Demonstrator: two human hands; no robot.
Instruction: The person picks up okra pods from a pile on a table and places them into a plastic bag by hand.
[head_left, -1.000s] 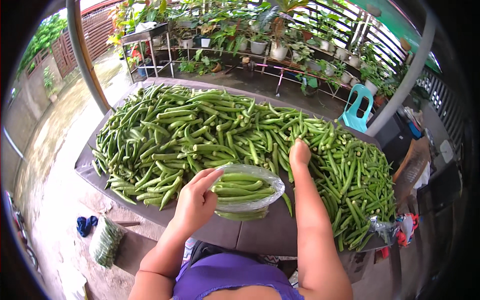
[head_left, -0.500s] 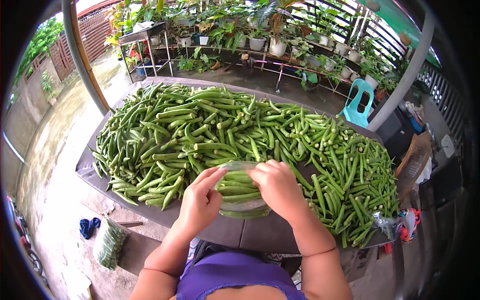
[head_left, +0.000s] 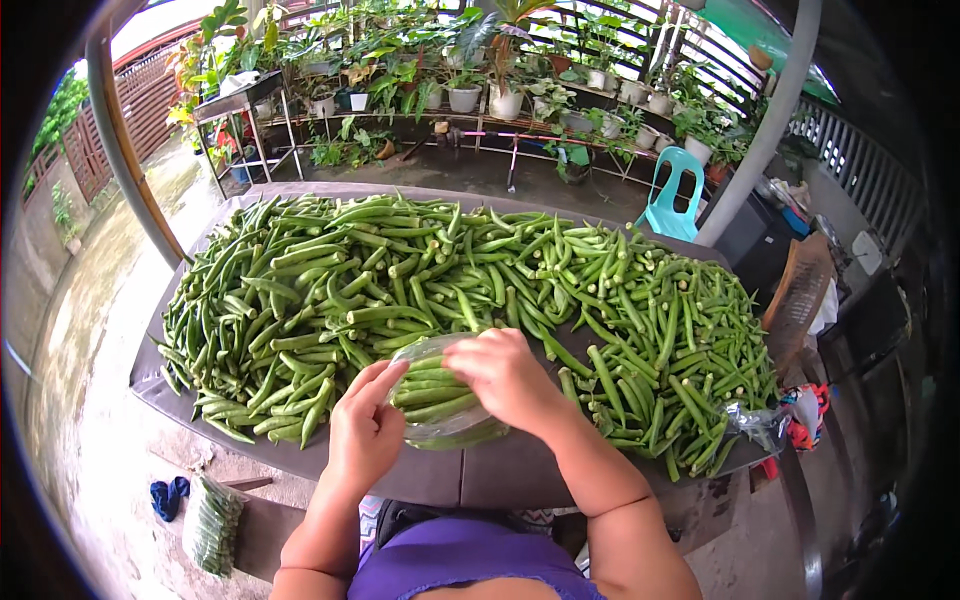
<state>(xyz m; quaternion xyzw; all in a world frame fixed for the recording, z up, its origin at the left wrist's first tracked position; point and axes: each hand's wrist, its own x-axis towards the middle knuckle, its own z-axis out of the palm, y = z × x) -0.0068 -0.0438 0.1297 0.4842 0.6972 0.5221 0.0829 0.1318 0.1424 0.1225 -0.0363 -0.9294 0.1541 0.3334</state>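
A clear plastic bag (head_left: 440,431) with a row of green okra pods (head_left: 432,387) inside sits at the table's near edge, in front of me. My left hand (head_left: 367,425) grips the bag's left side, its thumb and fingers closed on the film. At the bag's upper right rim, my right hand (head_left: 503,378) is closed with bent fingers over the film and the pod ends; its fingertips are partly hidden. Beyond both hands spreads a large heap of loose okra (head_left: 310,290), which runs on to the right side of the table (head_left: 420,478).
A filled bag of okra (head_left: 213,523) lies on a low bench at lower left, beside a dark blue cloth (head_left: 169,497). Crumpled clear plastic (head_left: 757,425) rests at the table's right edge. Behind stand a turquoise chair (head_left: 675,195), a grey post (head_left: 765,125) and potted plants (head_left: 464,98).
My right hand has shifted left and tilted over the bag's mouth. My left hand still holds the bag's side. The whole view has swung slightly.
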